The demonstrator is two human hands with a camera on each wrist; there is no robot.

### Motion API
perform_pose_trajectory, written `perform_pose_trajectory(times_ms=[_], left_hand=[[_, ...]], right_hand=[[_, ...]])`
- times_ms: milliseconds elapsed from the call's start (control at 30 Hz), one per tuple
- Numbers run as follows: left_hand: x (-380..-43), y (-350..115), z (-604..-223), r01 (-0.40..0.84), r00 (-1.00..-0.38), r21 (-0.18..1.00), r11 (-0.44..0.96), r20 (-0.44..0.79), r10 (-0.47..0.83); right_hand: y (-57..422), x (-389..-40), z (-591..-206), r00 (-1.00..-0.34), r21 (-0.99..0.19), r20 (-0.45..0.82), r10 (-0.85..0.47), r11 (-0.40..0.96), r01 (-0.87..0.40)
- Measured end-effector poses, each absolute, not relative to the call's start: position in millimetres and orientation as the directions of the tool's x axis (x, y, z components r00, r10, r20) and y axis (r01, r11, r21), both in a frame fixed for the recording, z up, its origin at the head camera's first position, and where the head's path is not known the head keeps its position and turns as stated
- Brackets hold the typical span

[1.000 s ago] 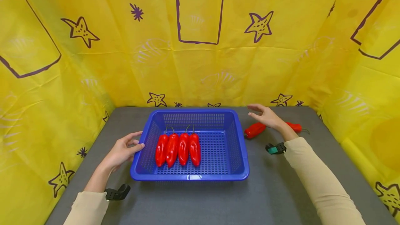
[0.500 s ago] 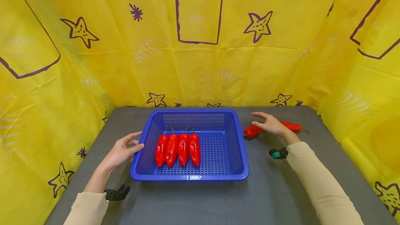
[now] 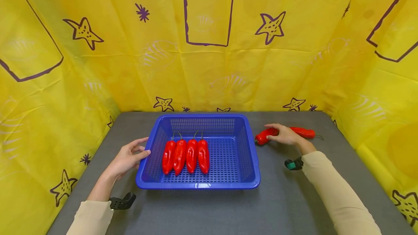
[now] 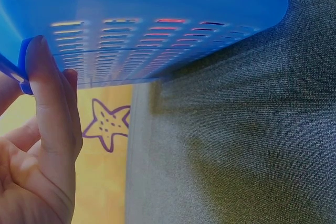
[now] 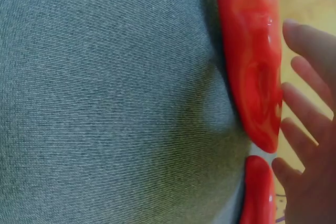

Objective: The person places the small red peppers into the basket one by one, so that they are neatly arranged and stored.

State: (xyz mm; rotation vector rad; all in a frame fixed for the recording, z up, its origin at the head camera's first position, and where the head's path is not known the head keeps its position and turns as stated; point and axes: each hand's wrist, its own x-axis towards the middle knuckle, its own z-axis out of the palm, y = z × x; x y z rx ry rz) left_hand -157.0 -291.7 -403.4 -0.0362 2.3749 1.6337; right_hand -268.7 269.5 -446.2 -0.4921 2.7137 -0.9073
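My left hand point(image 3: 128, 158) pinches the left rim of a blue plastic basket point(image 3: 225, 185), thumb on the rim and fingers outside it. Several glossy red peppers point(image 3: 180, 157) with stems lie side by side in the basket's left half. To the right of the basket, a red pepper point(image 3: 263, 137) lies on the table, partly covered by my right hand point(image 3: 284, 135). In the right wrist view the fingers point(image 5: 304, 109) are spread along that pepper's far side, not wrapped around it. Another pepper point(image 3: 304, 132) lies just behind the right hand, its stem pointing right.
The dark grey table point(image 3: 202, 213) carries the basket and loose peppers. A yellow cloth point(image 3: 209, 79) with purple starfish drawings stands around the back and sides. Black camera mounts point(image 3: 122, 201) sit on both wrists. The basket's right half shows bare mesh.
My right hand has come down and slightly right onto the nearer loose pepper, uncovering less of it. The left hand, basket and peppers have stayed in place.
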Motion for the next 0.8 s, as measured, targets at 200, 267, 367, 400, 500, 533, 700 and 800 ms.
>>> perform_pose_trajectory(times_ms=[200,267,367,400,500,533,700,800], left_hand=[[-157,-292,-404,-0.162,-0.967,0.914,0.371,-0.222,0.124],[-157,-292,-404,-0.164,-0.967,0.914,0.37,-0.223,0.122],[-157,-292,-404,-0.166,-0.967,0.915,0.368,-0.224,0.121],[-157,-292,-404,-0.168,-0.967,0.915,0.366,-0.225,0.12],[-157,-291,-404,-0.171,-0.966,0.916,0.363,-0.227,0.119],[-156,-291,-404,-0.172,-0.966,0.916,0.363,-0.229,0.119],[-156,-292,-403,-0.171,-0.967,0.912,0.374,-0.228,0.116],[-157,-292,-403,-0.168,-0.967,0.913,0.373,-0.227,0.119]], right_hand=[[268,-268,-452,-0.911,-0.603,-0.056,-0.409,0.741,-0.295],[268,-268,-454,-0.91,-0.595,-0.033,-0.413,0.74,-0.314],[267,-269,-458,-0.91,-0.579,0.009,-0.414,0.74,-0.342],[267,-270,-459,-0.911,-0.574,0.021,-0.411,0.741,-0.348],[265,-270,-462,-0.916,-0.561,0.05,-0.399,0.747,-0.356],[264,-270,-462,-0.918,-0.555,0.058,-0.392,0.752,-0.356],[260,-269,-462,-0.926,-0.537,0.071,-0.371,0.768,-0.349],[260,-268,-463,-0.931,-0.535,0.071,-0.359,0.774,-0.339]])
